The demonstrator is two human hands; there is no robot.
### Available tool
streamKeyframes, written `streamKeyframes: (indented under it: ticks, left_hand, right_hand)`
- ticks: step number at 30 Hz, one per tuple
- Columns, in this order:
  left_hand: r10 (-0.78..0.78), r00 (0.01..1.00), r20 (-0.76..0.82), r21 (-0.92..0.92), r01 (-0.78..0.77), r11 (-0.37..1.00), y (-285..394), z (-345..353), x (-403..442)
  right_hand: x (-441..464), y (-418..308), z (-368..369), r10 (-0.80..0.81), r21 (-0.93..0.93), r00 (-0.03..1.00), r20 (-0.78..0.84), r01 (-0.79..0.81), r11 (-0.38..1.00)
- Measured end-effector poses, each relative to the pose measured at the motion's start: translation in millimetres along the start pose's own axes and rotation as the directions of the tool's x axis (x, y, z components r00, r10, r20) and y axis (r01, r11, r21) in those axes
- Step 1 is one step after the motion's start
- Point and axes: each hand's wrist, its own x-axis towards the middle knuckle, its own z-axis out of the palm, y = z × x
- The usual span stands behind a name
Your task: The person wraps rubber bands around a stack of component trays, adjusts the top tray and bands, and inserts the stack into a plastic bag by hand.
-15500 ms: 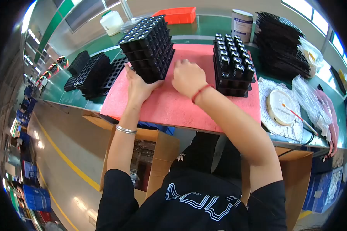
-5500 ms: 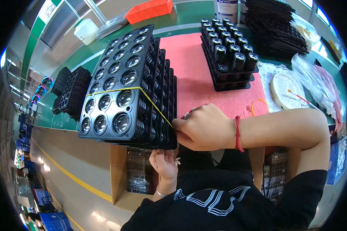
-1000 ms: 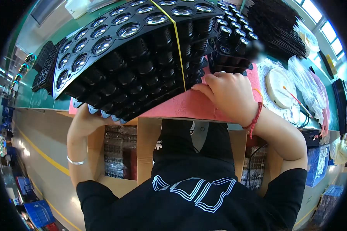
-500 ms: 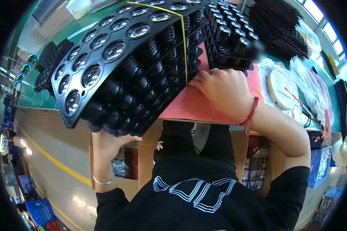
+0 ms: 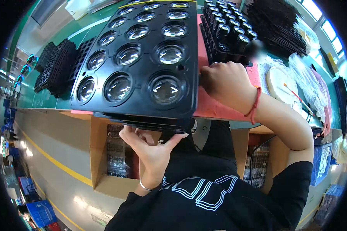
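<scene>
A strapped stack of black plastic trays (image 5: 104,71), with round clear lenses in its top tray, fills the middle and overhangs the table's front edge. A yellow strap (image 5: 158,3) crosses its far part. Beneath the near edge, my left hand (image 5: 152,150) holds the stack from below, its thumb toward the right corner. My right hand (image 5: 227,82) is closed against the stack's right side, its fingertips hidden there. Under both lies a pink foam sheet (image 5: 212,104).
Another black tray (image 5: 223,48) with upright lens-topped cylinders stands behind my right hand. Empty black trays are piled at the left (image 5: 58,65) and back right (image 5: 277,29). A white round lid (image 5: 283,86) and plastic wrap lie right. Open cardboard boxes (image 5: 119,184) sit below the table.
The stack has turned and tipped, so its top now faces me and its side is hidden. My left hand has moved right along its near edge; my right hand has shifted slightly.
</scene>
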Motion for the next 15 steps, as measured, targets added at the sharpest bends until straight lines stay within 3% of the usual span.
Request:
streamKeyframes:
  ticks: [2, 4, 6, 7, 8, 10, 12, 14, 15]
  left_hand:
    - [0.057, 0.998, -0.027, -0.152, -0.060, 0.986, -7.3, 2.7, 1.1]
    - [0.024, 1.000, 0.021, -0.118, -0.021, 0.993, -12.6, -1.9, 0.2]
    - [0.043, 0.999, -0.002, -0.260, -0.042, 0.965, -28.1, 1.9, -0.7]
    - [-0.051, 0.998, 0.047, -0.240, 0.061, 0.969, -21.5, -1.7, 1.2]
    - [-0.049, 0.997, 0.051, -0.254, 0.061, 0.965, -23.8, -1.4, 1.9]
    - [0.020, 1.000, 0.021, -0.255, -0.014, 0.967, -31.8, -0.3, 2.2]
    - [0.060, 0.997, 0.038, -0.195, -0.051, 0.979, -44.4, -4.2, 0.9]
    - [0.200, 0.980, 0.008, -0.204, -0.195, 0.959, -50.9, -3.9, 0.4]
    - [0.201, 0.980, 0.003, -0.204, -0.196, 0.959, -53.8, -4.9, 0.9]
  right_hand:
    - [-10.4, 5.6, -13.4, 0.009, 0.057, 1.000, -0.019, -0.008, 0.998]
    - [-26.4, 15.0, -29.7, 0.032, 0.061, 0.999, -0.035, -0.030, 0.998]
    - [-44.8, 26.7, -49.1, 0.048, 0.127, 0.999, -0.023, -0.045, 0.991]
    - [-54.3, 30.9, -58.9, 0.072, 0.160, 0.997, 0.009, -0.072, 0.984]
    - [-63.4, 36.0, -62.6, 0.077, 0.146, 0.997, 0.011, -0.077, 0.986]
    - [-79.3, 46.8, -69.9, 0.126, 0.228, 0.981, 0.150, -0.158, 0.961]
    - [-91.5, 50.5, -65.2, 0.133, 0.232, 0.976, 0.171, -0.171, 0.958]
    - [-98.2, 50.0, -57.4, 0.120, 0.141, 0.973, 0.197, -0.149, 0.979]
    - [-97.7, 47.9, -54.1, 0.137, 0.218, 0.975, 0.176, -0.174, 0.960]
